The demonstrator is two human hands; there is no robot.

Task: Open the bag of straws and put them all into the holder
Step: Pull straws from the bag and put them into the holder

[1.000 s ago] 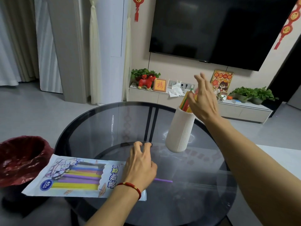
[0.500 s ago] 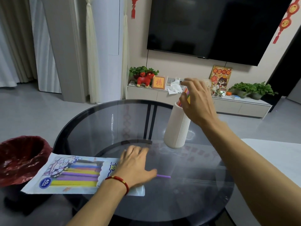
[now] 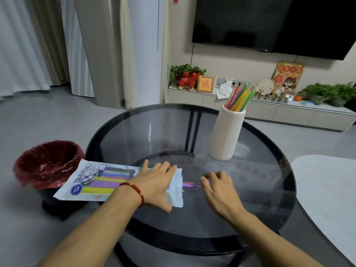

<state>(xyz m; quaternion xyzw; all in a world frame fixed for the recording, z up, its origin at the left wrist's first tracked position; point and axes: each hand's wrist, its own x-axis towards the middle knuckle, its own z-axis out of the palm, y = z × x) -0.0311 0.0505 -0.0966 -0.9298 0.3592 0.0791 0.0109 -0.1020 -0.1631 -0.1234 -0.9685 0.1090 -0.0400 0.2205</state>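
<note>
The straw bag (image 3: 92,182) lies flat at the left rim of the round glass table (image 3: 173,132), with coloured straws showing through it. My left hand (image 3: 156,182) presses flat on the bag's open right end. A purple straw (image 3: 189,185) pokes out of that opening. My right hand (image 3: 217,185) rests on the glass just right of it, fingers curled at the straw's tip; I cannot tell if they pinch it. The white ribbed holder (image 3: 226,133) stands upright at the back right with several coloured straws (image 3: 239,98) in it.
A bin with a red liner (image 3: 48,162) stands on the floor left of the table, partly under the bag. A white table surface (image 3: 327,189) lies to the right. Behind are a low TV cabinet (image 3: 269,112) with ornaments and plants.
My right hand has left the top of the holder and come down to the glass by the purple straw. My left hand has slid further onto the bag's open end.
</note>
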